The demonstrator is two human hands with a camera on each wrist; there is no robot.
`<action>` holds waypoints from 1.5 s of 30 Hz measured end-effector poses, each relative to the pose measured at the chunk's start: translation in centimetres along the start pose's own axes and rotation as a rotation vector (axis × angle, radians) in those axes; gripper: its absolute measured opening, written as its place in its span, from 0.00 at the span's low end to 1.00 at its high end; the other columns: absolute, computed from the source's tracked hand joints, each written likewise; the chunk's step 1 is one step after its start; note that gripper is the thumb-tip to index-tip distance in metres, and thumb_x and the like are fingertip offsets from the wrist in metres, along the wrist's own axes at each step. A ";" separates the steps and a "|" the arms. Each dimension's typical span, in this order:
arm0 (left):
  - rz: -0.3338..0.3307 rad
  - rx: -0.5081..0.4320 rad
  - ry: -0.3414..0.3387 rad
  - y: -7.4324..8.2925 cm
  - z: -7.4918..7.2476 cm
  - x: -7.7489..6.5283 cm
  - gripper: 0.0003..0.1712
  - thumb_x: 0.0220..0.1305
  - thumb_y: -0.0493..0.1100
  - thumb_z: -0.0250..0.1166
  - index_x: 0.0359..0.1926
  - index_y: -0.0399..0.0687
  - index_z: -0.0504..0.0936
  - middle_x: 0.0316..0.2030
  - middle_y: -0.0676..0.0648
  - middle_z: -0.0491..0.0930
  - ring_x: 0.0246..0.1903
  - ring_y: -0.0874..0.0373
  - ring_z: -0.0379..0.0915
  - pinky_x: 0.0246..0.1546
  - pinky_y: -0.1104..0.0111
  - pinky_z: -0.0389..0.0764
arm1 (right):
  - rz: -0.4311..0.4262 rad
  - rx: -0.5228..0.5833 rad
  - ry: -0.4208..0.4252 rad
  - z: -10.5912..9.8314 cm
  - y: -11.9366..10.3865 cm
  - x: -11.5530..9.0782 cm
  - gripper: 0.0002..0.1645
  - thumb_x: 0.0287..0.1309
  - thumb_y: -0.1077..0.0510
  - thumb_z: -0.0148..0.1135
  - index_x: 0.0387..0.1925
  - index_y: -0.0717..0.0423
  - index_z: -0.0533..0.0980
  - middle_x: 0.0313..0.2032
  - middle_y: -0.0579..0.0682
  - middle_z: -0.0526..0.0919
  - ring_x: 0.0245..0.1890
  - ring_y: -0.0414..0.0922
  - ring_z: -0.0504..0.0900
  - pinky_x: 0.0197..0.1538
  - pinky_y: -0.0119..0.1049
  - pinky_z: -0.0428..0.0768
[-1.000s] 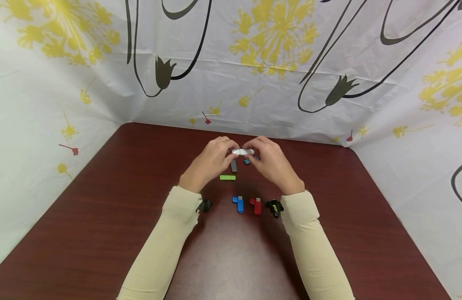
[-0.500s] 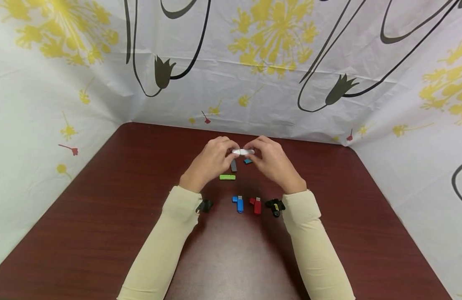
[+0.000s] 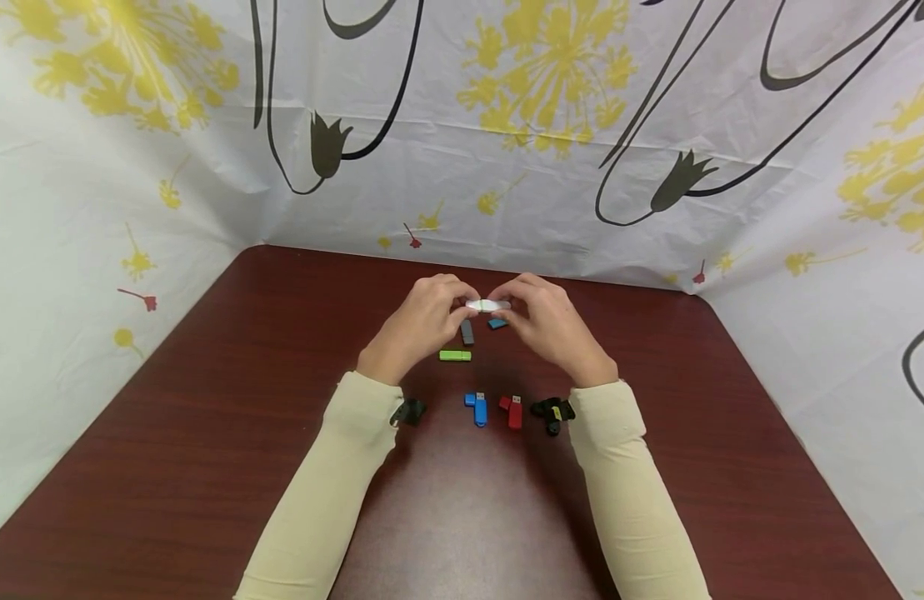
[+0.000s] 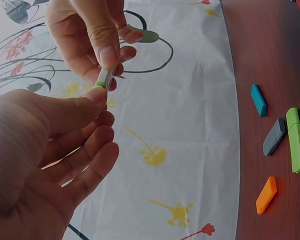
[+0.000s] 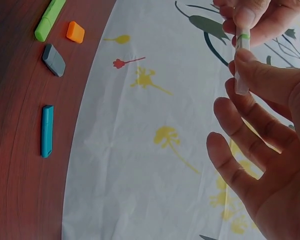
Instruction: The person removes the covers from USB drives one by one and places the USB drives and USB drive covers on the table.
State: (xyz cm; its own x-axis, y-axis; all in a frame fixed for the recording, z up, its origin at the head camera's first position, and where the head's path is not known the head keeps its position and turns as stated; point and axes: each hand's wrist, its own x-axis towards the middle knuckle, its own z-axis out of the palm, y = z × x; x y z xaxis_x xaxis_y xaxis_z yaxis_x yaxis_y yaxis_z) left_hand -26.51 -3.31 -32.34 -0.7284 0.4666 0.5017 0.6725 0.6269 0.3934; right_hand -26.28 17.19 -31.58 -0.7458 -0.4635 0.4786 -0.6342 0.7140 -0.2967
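Note:
Above the far part of the table, both hands hold one small white stick with a green band at its middle, which looks like a USB flash drive (image 3: 488, 306). My left hand (image 3: 422, 321) pinches one end between thumb and fingers. The other end is pinched by my right hand (image 3: 546, 325); in the right wrist view the drive's pale tip (image 5: 241, 86) shows past that thumb. Below the hands lie a green USB stick (image 3: 455, 356), a grey one (image 3: 467, 333) and a teal one (image 3: 497, 323). An orange stick (image 4: 266, 195) shows in the wrist views.
Nearer on the dark red table (image 3: 207, 433) lie a blue USB stick (image 3: 480, 408) and a red USB stick (image 3: 515, 413), each with its metal plug showing and its cap beside it. A white patterned sheet (image 3: 432, 183) hangs behind the table's far edge.
Both hands keep their pinch on the white flash drive. My right wrist has shifted slightly to the right, and a small bit of blue beside the right thumb is now hidden.

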 end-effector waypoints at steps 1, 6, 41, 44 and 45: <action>-0.001 -0.003 -0.002 0.0 0.0 0.0 0.12 0.62 0.40 0.66 0.44 0.40 0.86 0.41 0.43 0.84 0.36 0.54 0.75 0.38 0.64 0.84 | -0.002 0.003 0.002 0.0 0.0 0.0 0.12 0.52 0.61 0.71 0.41 0.53 0.83 0.36 0.51 0.82 0.33 0.43 0.74 0.35 0.41 0.78; -0.008 -0.007 -0.006 0.1 -0.2 0.0 0.12 0.62 0.41 0.66 0.45 0.40 0.86 0.39 0.43 0.84 0.35 0.54 0.75 0.37 0.63 0.84 | -0.003 0.009 0.002 0.0 0.1 0.0 0.12 0.54 0.60 0.70 0.42 0.53 0.83 0.37 0.51 0.82 0.33 0.43 0.75 0.36 0.41 0.78; -0.015 0.002 -0.006 0.1 -0.3 0.1 0.12 0.63 0.42 0.65 0.44 0.41 0.86 0.40 0.43 0.85 0.34 0.57 0.75 0.35 0.64 0.84 | -0.013 0.009 -0.001 0.2 0.5 0.0 0.11 0.54 0.61 0.70 0.41 0.54 0.83 0.35 0.51 0.81 0.32 0.42 0.74 0.34 0.40 0.78; -0.017 0.005 -0.005 0.1 -0.3 0.1 0.12 0.62 0.42 0.66 0.44 0.41 0.86 0.39 0.43 0.85 0.33 0.57 0.75 0.35 0.64 0.84 | -0.007 0.016 -0.003 0.2 0.4 0.0 0.11 0.53 0.61 0.70 0.41 0.54 0.83 0.35 0.50 0.81 0.33 0.41 0.75 0.34 0.40 0.79; -0.018 0.005 -0.005 0.1 -0.3 0.1 0.12 0.62 0.42 0.66 0.44 0.41 0.86 0.38 0.43 0.85 0.33 0.57 0.75 0.35 0.64 0.84 | -0.005 0.019 -0.004 0.2 0.4 -0.1 0.11 0.53 0.61 0.70 0.41 0.54 0.83 0.35 0.50 0.81 0.33 0.41 0.75 0.35 0.40 0.79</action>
State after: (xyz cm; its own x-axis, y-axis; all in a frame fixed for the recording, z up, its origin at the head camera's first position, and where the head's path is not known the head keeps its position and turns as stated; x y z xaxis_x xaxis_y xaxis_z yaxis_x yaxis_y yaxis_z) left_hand -26.45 -3.37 -32.02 -0.7409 0.4585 0.4908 0.6588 0.6383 0.3982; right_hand -26.50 17.40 -31.85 -0.7433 -0.4695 0.4766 -0.6419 0.7012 -0.3103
